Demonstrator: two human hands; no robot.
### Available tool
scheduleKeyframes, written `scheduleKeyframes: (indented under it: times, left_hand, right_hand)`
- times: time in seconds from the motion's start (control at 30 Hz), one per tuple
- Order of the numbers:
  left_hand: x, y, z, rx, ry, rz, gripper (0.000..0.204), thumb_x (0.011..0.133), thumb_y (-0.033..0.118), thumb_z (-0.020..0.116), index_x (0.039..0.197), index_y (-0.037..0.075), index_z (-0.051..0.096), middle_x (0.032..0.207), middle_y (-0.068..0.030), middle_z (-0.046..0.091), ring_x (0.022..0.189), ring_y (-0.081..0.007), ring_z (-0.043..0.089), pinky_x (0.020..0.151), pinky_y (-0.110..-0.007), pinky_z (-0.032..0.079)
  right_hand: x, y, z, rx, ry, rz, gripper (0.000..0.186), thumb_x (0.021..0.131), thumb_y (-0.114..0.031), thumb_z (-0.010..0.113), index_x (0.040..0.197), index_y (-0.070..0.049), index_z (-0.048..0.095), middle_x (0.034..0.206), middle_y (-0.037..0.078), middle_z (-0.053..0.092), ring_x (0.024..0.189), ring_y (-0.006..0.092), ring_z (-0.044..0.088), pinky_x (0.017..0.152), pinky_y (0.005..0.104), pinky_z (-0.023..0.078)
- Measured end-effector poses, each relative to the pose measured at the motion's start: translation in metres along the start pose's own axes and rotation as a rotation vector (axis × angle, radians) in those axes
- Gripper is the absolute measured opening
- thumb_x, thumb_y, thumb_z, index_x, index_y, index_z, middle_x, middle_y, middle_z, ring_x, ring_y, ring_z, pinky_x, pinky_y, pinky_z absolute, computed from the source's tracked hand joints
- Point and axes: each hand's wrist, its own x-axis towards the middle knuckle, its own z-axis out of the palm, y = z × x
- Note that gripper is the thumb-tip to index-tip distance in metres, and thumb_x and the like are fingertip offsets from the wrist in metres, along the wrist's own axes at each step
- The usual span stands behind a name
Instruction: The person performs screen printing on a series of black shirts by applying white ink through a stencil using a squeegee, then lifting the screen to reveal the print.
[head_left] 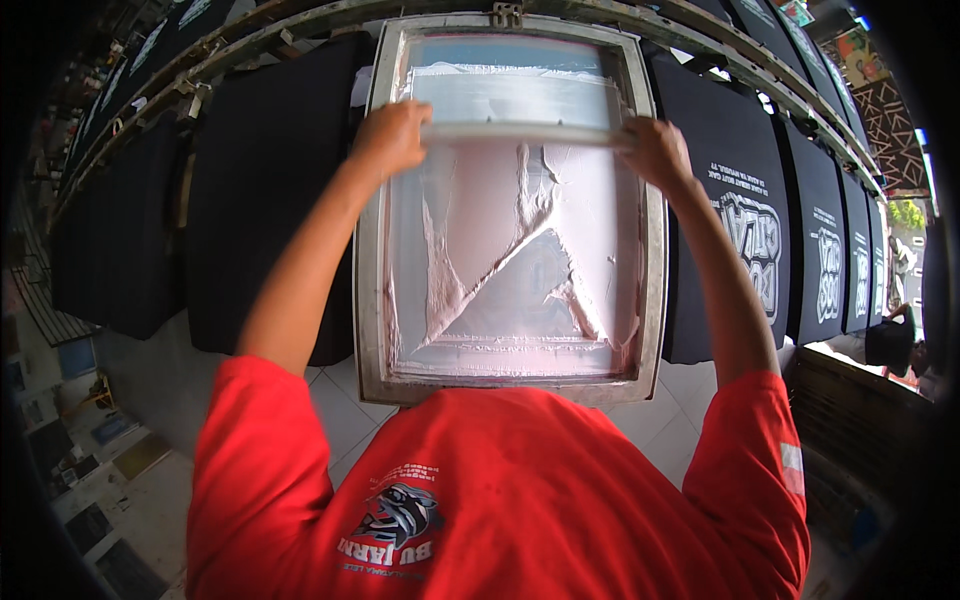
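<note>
My left hand and my right hand are closed on the two ends of a long squeegee, slightly blurred. It lies across the upper part of a screen printing frame. Thick white ink is spread over the mesh in uneven ridges below the squeegee, with a pinkish tint in places. A pale band of ink also shows on the far side of the squeegee. Both my arms reach forward over the frame's sides. The squeegee's blade edge cannot be made out.
Black T-shirts lie on boards on both sides; a plain one is left of the frame, and a printed one is at its right. A metal rail with a hinge clamp runs behind. At far right a person is partly visible.
</note>
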Motion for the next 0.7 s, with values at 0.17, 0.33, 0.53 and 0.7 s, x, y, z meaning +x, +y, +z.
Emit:
scheduleKeyframes:
  times: [0.17, 0.33, 0.53, 0.7]
  left_hand:
    - [-0.118, 0.058, 0.001, -0.034, 0.003, -0.07, 0.025, 0.068, 0.003, 0.07, 0.09, 0.008, 0.062, 0.097, -0.0104, 0.063, 0.096, -0.0357, 0.062, 0.078, -0.046, 0.054]
    - [-0.25, 0.11, 0.002, -0.053, -0.037, -0.099, 0.027, 0.067, 0.003, 0.071, 0.092, 0.008, 0.063, 0.101, -0.01, 0.064, 0.096, -0.0337, 0.062, 0.079, -0.044, 0.055]
    - [-0.284, 0.124, -0.015, -0.154, -0.154, -0.114, 0.021, 0.067, 0.001, 0.068, 0.087, 0.004, 0.061, 0.093, -0.0124, 0.064, 0.094, -0.0347, 0.063, 0.078, -0.045, 0.054]
    - [-0.216, 0.089, -0.029, -0.262, -0.304, -0.005, 0.021, 0.068, 0.006, 0.072, 0.083, 0.0, 0.059, 0.088, -0.0179, 0.063, 0.087, -0.0398, 0.062, 0.076, -0.047, 0.049]
  right_hand:
    - [-0.11, -0.037, -0.011, 0.001, -0.027, -0.075, 0.021, 0.073, -0.019, 0.076, 0.089, -0.008, 0.069, 0.092, 0.01, 0.068, 0.085, 0.0312, 0.066, 0.08, 0.0416, 0.054]
    - [-0.227, -0.102, -0.04, 0.086, -0.081, 0.006, 0.032, 0.062, -0.011, 0.08, 0.091, -0.007, 0.069, 0.089, 0.007, 0.067, 0.084, 0.0296, 0.063, 0.077, 0.0412, 0.053]
    - [-0.255, -0.131, -0.064, 0.169, -0.104, 0.106, 0.013, 0.069, -0.014, 0.077, 0.077, -0.009, 0.067, 0.081, 0.007, 0.066, 0.08, 0.0284, 0.065, 0.072, 0.0403, 0.054]
    - [-0.205, -0.118, -0.067, 0.204, -0.256, 0.19, 0.014, 0.068, -0.012, 0.073, 0.079, -0.007, 0.067, 0.077, 0.011, 0.066, 0.078, 0.0321, 0.066, 0.072, 0.0419, 0.053]
